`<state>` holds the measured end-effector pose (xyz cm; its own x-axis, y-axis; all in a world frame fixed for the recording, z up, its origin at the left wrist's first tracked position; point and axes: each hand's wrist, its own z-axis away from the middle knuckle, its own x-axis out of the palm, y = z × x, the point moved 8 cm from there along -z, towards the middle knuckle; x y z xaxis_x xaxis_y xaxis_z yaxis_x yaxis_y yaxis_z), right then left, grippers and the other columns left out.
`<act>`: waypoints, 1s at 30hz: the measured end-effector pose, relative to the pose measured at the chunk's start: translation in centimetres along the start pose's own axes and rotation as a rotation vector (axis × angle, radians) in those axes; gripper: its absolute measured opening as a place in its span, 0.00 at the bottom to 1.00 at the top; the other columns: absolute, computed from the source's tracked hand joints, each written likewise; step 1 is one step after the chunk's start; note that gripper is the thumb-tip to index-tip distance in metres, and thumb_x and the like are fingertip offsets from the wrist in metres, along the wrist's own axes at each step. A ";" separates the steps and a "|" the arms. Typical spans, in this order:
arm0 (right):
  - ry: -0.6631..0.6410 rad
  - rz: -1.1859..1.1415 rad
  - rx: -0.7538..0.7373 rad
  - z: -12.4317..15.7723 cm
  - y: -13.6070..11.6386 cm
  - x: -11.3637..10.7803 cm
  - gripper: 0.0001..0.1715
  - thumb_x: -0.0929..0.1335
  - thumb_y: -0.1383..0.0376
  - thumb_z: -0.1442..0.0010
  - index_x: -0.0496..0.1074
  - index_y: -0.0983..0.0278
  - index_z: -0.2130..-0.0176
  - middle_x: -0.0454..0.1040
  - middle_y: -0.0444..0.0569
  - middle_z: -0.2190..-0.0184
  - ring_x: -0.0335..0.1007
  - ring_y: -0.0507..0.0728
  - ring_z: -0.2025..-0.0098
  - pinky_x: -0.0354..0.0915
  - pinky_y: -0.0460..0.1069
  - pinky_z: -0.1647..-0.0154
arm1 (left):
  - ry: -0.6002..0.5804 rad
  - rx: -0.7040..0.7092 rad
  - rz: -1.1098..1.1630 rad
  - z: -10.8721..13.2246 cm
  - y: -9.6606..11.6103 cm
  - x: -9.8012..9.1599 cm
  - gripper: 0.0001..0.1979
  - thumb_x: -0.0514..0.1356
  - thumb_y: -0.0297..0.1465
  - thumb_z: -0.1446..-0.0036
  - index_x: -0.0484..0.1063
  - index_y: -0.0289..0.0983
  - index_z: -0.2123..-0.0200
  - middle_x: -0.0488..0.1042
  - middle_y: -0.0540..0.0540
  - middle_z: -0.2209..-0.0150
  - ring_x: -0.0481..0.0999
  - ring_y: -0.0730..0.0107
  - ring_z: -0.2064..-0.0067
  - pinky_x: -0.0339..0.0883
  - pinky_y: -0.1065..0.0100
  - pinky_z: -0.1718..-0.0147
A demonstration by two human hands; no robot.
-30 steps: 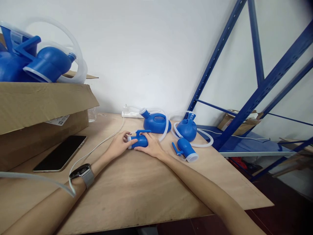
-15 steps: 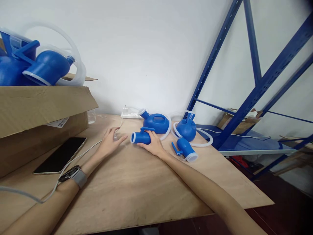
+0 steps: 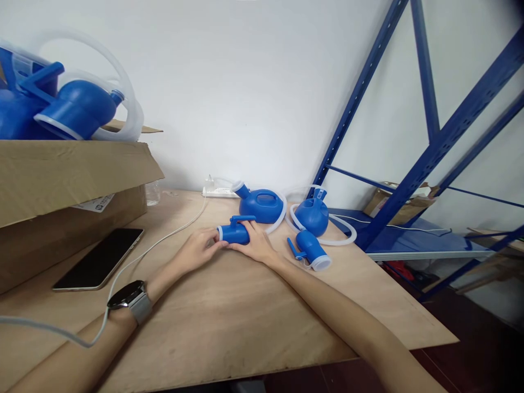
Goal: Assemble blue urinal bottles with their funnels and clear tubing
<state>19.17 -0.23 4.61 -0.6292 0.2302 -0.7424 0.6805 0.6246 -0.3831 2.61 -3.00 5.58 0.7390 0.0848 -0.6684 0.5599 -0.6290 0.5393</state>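
A blue plastic urinal funnel with a side handle and white rim lies sideways on the wooden table. My right hand is closed around its rear end, fingers over the top and thumb along the near side. At the white rim, my left hand pinches the edge between thumb and fingers. Just behind it stands a blue urinal bottle with a white-capped spout and a clear tube. Farther right are a second blue urinal bottle with a coiled tube and another blue funnel lying in front of it.
A cardboard box heaped with blue urinals and tubing stands at left. Beside it lies a phone; a white cable runs across my left wrist. A power strip sits against the wall. Blue metal shelving rises at right.
My left hand has moved right, from beside the funnel onto its white rim, and its fingers have closed there. The funnel has shifted slightly left, with my right hand still on it.
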 end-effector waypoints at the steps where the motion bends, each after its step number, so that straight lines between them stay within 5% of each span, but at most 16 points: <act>1: -0.004 -0.003 -0.010 0.0 0.0 0.1 0.42 0.77 0.45 0.47 0.69 0.59 0.40 0.73 0.56 0.44 0.74 0.66 0.45 0.70 0.60 0.43 | -0.013 -0.008 0.016 0.0 -0.1 0.0 0.19 0.56 0.46 0.37 0.65 0.40 0.75 0.72 0.49 0.73 0.70 0.65 0.70 0.61 0.66 0.68; 15: -0.043 -0.025 -0.166 0.2 -0.1 0.8 0.41 0.78 0.47 0.47 0.71 0.58 0.39 0.70 0.57 0.42 0.70 0.66 0.40 0.68 0.61 0.39 | -0.184 -0.176 0.175 0.0 -0.4 -0.4 0.22 0.59 0.46 0.44 0.58 0.39 0.80 0.60 0.54 0.78 0.58 0.74 0.75 0.52 0.70 0.75; 20: -0.042 -0.026 -0.149 0.1 0.0 0.8 0.41 0.78 0.47 0.48 0.70 0.57 0.40 0.70 0.56 0.43 0.70 0.66 0.41 0.67 0.61 0.38 | -0.105 -0.210 0.311 -0.1 -1.6 -0.7 0.22 0.58 0.44 0.45 0.52 0.40 0.81 0.55 0.55 0.80 0.57 0.74 0.76 0.52 0.70 0.76; 23: 0.018 -0.049 -0.081 0.0 0.4 0.1 0.41 0.78 0.48 0.47 0.70 0.57 0.39 0.70 0.55 0.43 0.70 0.65 0.41 0.66 0.60 0.37 | 0.042 -0.274 0.355 -0.1 -3.3 -1.8 0.22 0.56 0.43 0.45 0.48 0.41 0.81 0.49 0.56 0.82 0.54 0.74 0.78 0.49 0.69 0.78; 30: 0.025 -0.049 -0.027 0.1 0.6 0.0 0.42 0.78 0.47 0.48 0.69 0.58 0.40 0.70 0.55 0.44 0.72 0.65 0.43 0.68 0.59 0.40 | 0.145 -0.171 0.022 -0.1 -4.3 -3.1 0.18 0.59 0.45 0.42 0.69 0.40 0.78 0.72 0.48 0.73 0.72 0.64 0.68 0.66 0.64 0.66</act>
<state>19.61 0.01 4.33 -0.6713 0.2172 -0.7087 0.6384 0.6552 -0.4040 -2.07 -0.49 5.42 0.7907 0.1903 -0.5819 0.5896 -0.4931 0.6398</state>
